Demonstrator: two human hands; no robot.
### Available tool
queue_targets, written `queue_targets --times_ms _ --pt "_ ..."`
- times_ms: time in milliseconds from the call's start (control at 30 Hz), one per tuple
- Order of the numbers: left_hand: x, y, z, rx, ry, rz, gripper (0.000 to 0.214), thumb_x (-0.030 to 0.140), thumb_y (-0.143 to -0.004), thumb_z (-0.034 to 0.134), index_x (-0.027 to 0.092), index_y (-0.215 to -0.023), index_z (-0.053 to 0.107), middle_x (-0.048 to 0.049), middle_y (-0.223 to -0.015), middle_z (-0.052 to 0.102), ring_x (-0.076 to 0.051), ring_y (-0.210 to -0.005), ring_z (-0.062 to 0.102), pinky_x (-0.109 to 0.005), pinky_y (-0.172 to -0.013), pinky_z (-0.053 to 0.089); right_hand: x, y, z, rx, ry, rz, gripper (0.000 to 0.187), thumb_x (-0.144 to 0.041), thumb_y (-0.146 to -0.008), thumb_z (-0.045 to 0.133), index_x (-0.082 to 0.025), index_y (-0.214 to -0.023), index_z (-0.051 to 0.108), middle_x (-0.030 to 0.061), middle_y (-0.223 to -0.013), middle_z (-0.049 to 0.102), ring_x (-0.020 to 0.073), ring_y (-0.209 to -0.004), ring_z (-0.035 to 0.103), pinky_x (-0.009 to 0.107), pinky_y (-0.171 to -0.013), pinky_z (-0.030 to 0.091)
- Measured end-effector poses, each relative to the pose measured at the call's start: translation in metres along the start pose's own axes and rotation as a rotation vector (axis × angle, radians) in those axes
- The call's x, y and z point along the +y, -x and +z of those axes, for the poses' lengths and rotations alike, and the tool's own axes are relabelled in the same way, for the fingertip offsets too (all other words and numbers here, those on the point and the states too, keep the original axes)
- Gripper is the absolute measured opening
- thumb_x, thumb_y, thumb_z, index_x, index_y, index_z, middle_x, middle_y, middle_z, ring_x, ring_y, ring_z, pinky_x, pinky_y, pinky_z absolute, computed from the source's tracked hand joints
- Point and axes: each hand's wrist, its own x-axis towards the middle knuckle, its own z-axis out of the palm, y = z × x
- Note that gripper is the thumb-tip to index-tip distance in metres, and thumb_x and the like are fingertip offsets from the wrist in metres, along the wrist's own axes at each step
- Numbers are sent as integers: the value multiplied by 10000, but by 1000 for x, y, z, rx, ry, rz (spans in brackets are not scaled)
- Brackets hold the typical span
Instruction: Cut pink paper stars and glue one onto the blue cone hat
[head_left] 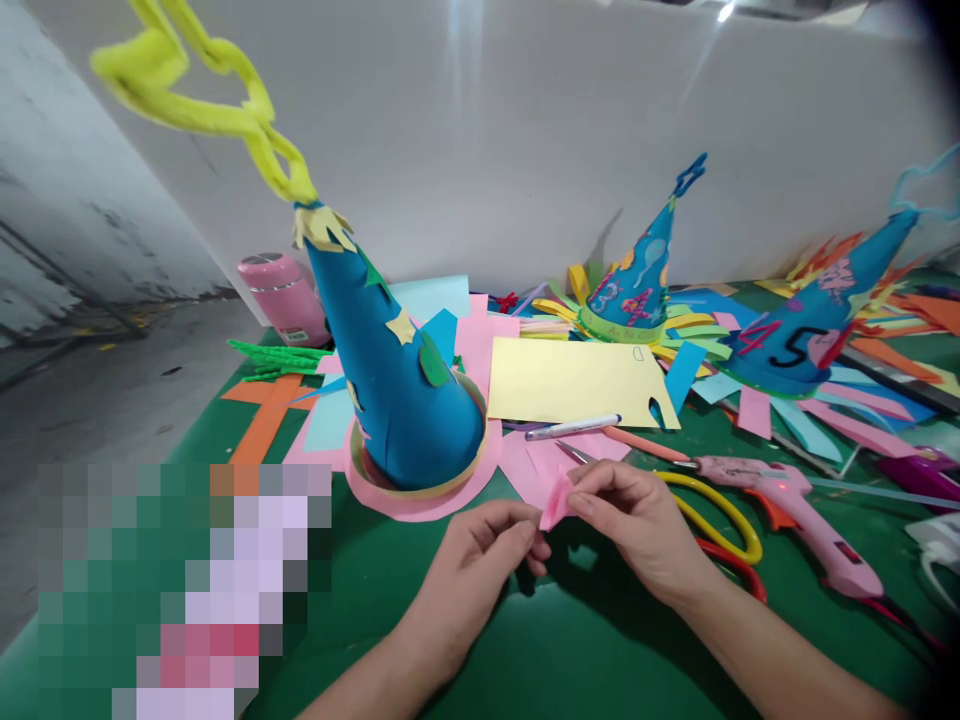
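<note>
My right hand pinches a small folded piece of pink paper between thumb and forefinger. At the paper's lower left corner, the curled fingertips of my left hand close on it. Just left of my hands stands a tall blue cone hat with a pink and yellow brim, green and cream cutouts and a yellow pipe-cleaner shape on its tip. Scissors with yellow and red handles lie partly behind my right hand.
A pink hot glue gun lies right of the scissors, its light on. Behind are a pen, a cream sheet and two decorated cone hats. A pink bottle stands back left, near green pipe cleaners.
</note>
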Motion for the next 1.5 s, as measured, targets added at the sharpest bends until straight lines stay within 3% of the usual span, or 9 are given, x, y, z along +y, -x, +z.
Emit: queue_targets --times_ms 133,333,533,700,833,1067,1500 --pt "2 1 4 0 -41 -15 227 347 -697 614 132 -767 644 -20 -645 603 -116 -587 523 -241 -574 405 -2 2 5 -67 47 -45 66 -209 -709 663 -192 -657 625 13 -702 646 136 -672 582 265 -623 473" --pt "5 4 8 66 -226 45 260 345 -748 552 142 -609 633 -22 -572 594 -120 -535 508 -239 -533 389 -1 5 9 -39 79 -42 69 -226 -713 660 -182 -686 614 21 -701 638 134 -648 576 270 -598 475" --pt "3 4 8 59 -317 97 282 337 -774 515 140 -600 620 -31 -573 592 -125 -531 511 -239 -531 395 -1 5 11 6 92 -16 111 -254 -699 669 -178 -664 596 9 -640 631 122 -587 563 247 -538 455" --pt "0 3 6 59 -222 95 211 343 -744 559 144 -725 626 -25 -653 599 -128 -579 525 -239 -549 419 -1 6 13 24 157 -14 109 -241 -709 648 -170 -652 587 10 -640 622 118 -579 553 246 -537 454" --pt "1 2 4 176 -99 132 210 318 -686 634 159 -822 622 -14 -715 601 -121 -602 526 -240 -579 432 -1 7 14 -13 253 -12 136 -267 -735 624 -166 -652 586 12 -609 618 110 -544 530 233 -494 432" --pt "7 0 5 140 -28 113 125 256 -675 649 137 -707 668 -13 -662 572 -116 -611 492 -230 -587 403 0 11 15 -48 298 -19 142 -267 -755 593 -169 -653 581 23 -601 623 122 -564 540 233 -482 430" --pt "1 0 4 101 -43 122 150 283 -724 606 151 -674 653 -7 -653 529 -122 -639 477 -235 -606 386 -4 12 19 -70 323 19 140 -208 -755 562 -170 -626 525 10 -610 575 117 -565 506 233 -504 411"
